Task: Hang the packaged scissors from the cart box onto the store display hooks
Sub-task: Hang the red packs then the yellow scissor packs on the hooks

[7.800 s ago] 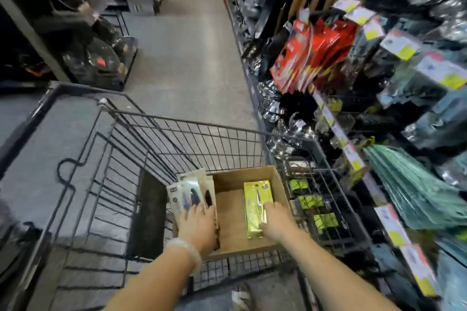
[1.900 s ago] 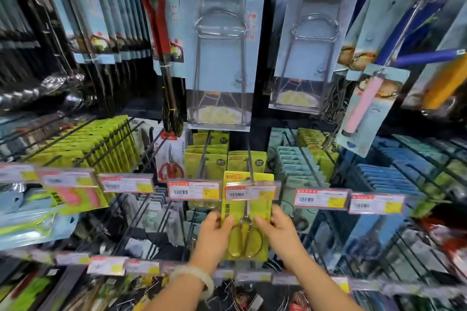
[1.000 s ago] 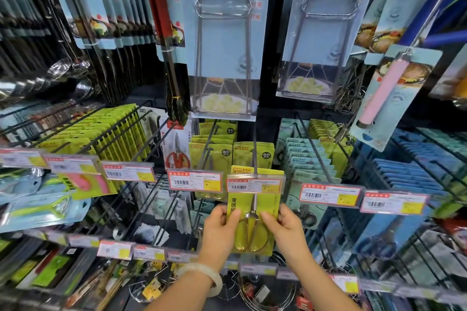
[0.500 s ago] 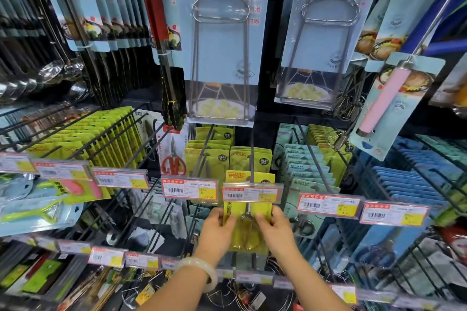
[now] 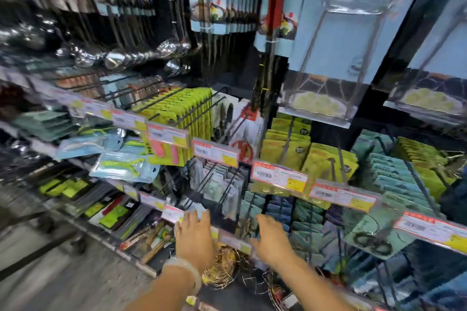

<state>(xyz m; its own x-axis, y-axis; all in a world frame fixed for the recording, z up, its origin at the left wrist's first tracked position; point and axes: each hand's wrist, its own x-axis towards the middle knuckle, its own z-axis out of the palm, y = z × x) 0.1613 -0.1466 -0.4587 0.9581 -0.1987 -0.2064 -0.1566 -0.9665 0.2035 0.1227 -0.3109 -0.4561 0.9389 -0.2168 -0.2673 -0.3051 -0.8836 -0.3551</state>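
Note:
The view is blurred by head motion and has swung left. Yellow-green scissors packages (image 5: 328, 166) hang on a display hook behind a row of price tags (image 5: 279, 175). My left hand (image 5: 194, 237) and my right hand (image 5: 273, 240) are both low, in front of the lower shelf rail, with fingers spread and nothing in them. Both hands sit well below and left of the hung packages. The cart and its box are out of view.
More yellow-green packs (image 5: 187, 108) fill hooks to the left. Teal packs (image 5: 394, 179) hang to the right. Blue-carded tongs (image 5: 278, 2) and wire racks (image 5: 353, 33) hang above. A tangle of gold wire items (image 5: 222, 270) lies below my hands. The aisle floor (image 5: 38, 272) shows at lower left.
Both hands have let go of the yellow scissors package, which stays on the hook, and have dropped lower. The camera has swung left and down.

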